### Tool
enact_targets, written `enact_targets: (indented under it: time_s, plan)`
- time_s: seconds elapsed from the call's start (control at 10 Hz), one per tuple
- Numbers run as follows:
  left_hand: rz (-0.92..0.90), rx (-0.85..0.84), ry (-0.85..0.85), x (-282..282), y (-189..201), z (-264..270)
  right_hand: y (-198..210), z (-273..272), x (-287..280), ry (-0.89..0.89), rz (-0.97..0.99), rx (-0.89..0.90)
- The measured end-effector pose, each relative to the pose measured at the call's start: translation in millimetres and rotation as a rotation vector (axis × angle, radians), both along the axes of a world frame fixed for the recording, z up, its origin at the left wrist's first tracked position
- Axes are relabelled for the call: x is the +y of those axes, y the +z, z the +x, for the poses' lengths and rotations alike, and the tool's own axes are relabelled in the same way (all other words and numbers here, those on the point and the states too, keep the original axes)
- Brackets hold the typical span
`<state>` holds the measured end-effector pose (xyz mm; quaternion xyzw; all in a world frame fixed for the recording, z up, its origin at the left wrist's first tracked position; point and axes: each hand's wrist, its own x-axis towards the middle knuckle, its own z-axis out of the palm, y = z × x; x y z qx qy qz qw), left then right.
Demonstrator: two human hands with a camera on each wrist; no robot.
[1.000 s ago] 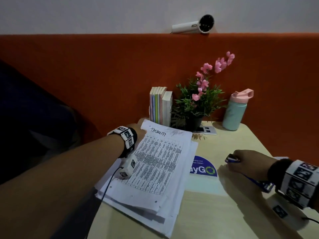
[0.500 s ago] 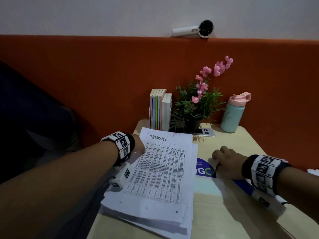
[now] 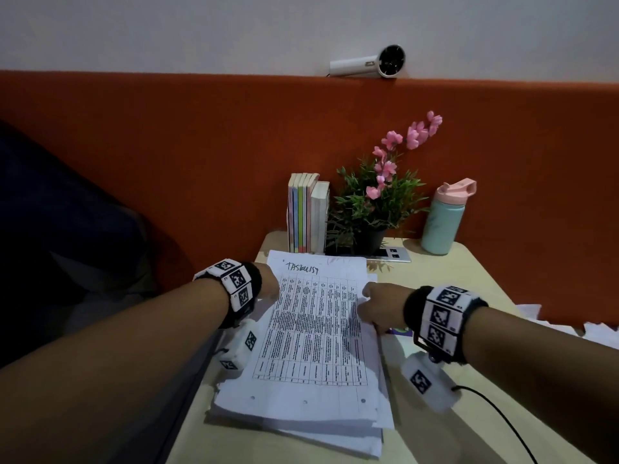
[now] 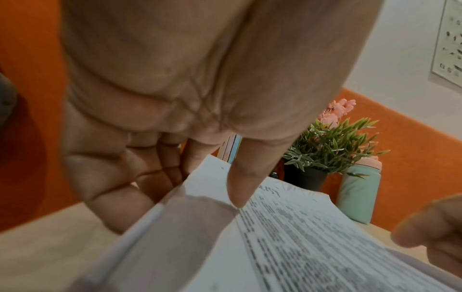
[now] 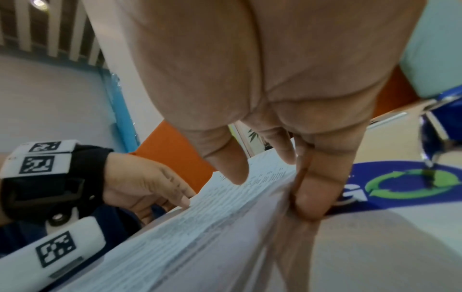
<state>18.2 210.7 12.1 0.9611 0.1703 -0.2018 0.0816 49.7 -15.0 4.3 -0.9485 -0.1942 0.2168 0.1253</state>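
Note:
A thick stack of white papers [image 3: 311, 339] lies on the pale table [image 3: 469, 279], its top sheet a printed grid with a handwritten heading. My left hand [image 3: 269, 284] holds the stack's left edge. In the left wrist view its thumb [image 4: 240, 187] presses on the top sheet and its fingers [image 4: 120, 177] reach down beside and under the edge. My right hand [image 3: 371, 303] holds the right edge, with the thumb [image 5: 225, 164] over the top sheet and the other fingers [image 5: 315, 187] against the side of the stack.
Upright books [image 3: 306, 212], a potted plant with pink flowers [image 3: 371, 209] and a teal bottle with a pink lid [image 3: 442, 222] line the back against the orange wall. A blue and metal object [image 5: 440, 118] lies right of a round blue sticker [image 5: 400, 185]. Loose papers [image 3: 569, 326] lie far right.
My right hand left the blue object at the right and moved left onto the stack's right edge. The stack now sits straighter. My left hand stayed at the left edge.

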Motion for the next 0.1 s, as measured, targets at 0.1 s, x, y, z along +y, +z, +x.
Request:
enact_targets:
  time_s: [0.1]
  plan:
    - [-0.046, -0.039, 0.04, -0.5, 0.0, -8.0, 1.8, -2.7, -9.5, 0.013, -0.042, -0.026]
